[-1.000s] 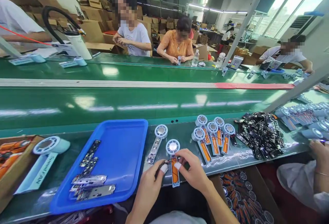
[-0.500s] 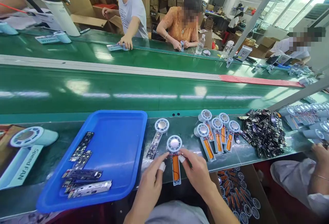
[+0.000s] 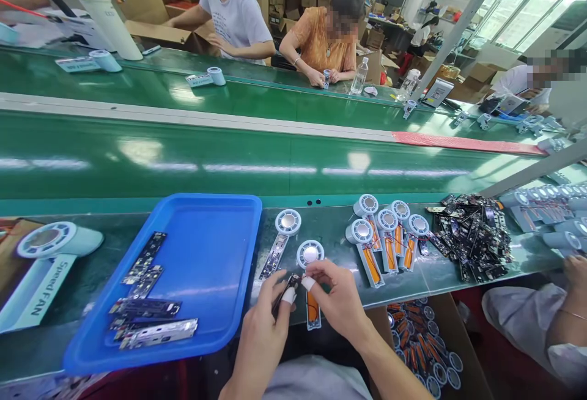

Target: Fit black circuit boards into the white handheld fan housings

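My left hand (image 3: 269, 308) is closed on a dark, narrow circuit board (image 3: 285, 290), held over the bench edge. At the board's upper end, my right hand (image 3: 337, 293) pinches something too small to make out. Beneath the fingers lies a light-blue handheld fan (image 3: 310, 254), its round head away from me and an orange battery (image 3: 313, 309) in its open handle. Just left of it rests another fan (image 3: 288, 222) with a circuit board (image 3: 274, 256) in its handle. White wraps cover a finger or thumb on each hand.
On the left stands a blue tray (image 3: 250, 247) with several boards. Several open fans (image 3: 387, 221) lie to the right, beside a heap of circuit boards (image 3: 472, 238). A box of fans (image 3: 422, 339) sits below. A green conveyor (image 3: 284, 161) runs behind; co-workers sit across it.
A dark circuit board now shows in my left hand, and my right hand has moved left to meet it. Across the conveyor, a person has let go of a fan.
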A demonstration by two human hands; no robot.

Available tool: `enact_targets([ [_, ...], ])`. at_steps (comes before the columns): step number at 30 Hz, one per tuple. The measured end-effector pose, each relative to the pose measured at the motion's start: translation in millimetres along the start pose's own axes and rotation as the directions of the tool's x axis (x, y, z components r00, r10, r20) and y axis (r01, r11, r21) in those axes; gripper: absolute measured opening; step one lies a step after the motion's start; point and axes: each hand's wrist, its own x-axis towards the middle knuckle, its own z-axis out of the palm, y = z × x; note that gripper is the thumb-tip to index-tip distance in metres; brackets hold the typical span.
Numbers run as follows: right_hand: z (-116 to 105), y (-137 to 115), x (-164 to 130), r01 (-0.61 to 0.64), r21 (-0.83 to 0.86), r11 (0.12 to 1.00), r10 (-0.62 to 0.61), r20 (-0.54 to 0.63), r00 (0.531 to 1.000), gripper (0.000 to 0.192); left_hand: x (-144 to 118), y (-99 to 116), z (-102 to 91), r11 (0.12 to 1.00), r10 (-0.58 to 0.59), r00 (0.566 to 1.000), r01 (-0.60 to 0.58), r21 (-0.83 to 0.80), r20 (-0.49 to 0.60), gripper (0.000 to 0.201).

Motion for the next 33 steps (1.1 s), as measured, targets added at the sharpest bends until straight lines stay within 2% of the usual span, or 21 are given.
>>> enact_targets([
  [3,0,2,-2,0.151,-0.193,0.97,-0.154,-0.003,0.988,0.021,1,5,-0.8,0.996,-0.028,1.0,0.028,-0.079,0.008,0.031],
  [5,1,2,-3,0.271,-0.314,0.91,-0.283,0.01,0.959,0.029,0,8,-0.5,0.997,-0.003,1.0,0.004,-0.077,0.001,0.029],
  [8,3,1,-4,0.377,-0.488,0.788,-0.4,0.061,0.914,0.034,0,8,0.7,0.997,0.079,0.996,-0.079,-0.005,-0.048,0.029],
  [11,3,-3,-3,0.4,-0.585,0.706,-0.432,0.093,0.897,0.035,1,2,2.3,0.975,0.21,0.972,-0.201,0.092,-0.104,0.029],
  [19,9,-12,-3,0.366,-0.625,0.689,-0.396,0.099,0.913,0.032,-2,5,10.3,0.897,0.43,0.878,-0.39,0.208,-0.209,0.027],
  [22,10,-10,-1,0.335,-0.599,0.727,-0.376,0.061,0.925,0.027,-5,7,14.2,0.883,0.463,0.852,-0.42,0.207,-0.244,0.028],
  [24,8,-8,1,0.336,-0.542,0.77,-0.368,0.052,0.928,0.025,-4,6,15.4,0.896,0.441,0.86,-0.407,0.176,-0.258,0.028],
  [26,7,-4,2,0.364,-0.501,0.785,-0.398,0.042,0.917,0.024,-2,5,15.3,0.932,0.362,0.9,-0.35,0.093,-0.242,0.027],
  [28,7,-1,2,0.405,-0.506,0.761,-0.453,0.032,0.891,0.025,0,4,14.9,0.962,0.269,0.942,-0.274,0.004,-0.203,0.025],
  [30,8,2,1,0.432,-0.536,0.726,-0.493,0.032,0.869,0.026,1,2,15.5,0.962,0.266,0.943,-0.272,-0.002,-0.202,0.025],
  [31,8,3,1,0.434,-0.547,0.716,-0.498,0.036,0.866,0.026,1,1,16.4,0.951,0.308,0.925,-0.308,0.037,-0.221,0.025],
  [33,9,5,1,0.426,-0.542,0.724,-0.49,0.031,0.871,0.027,-1,0,19.3,0.898,0.437,0.86,-0.405,0.172,-0.261,0.027],
])
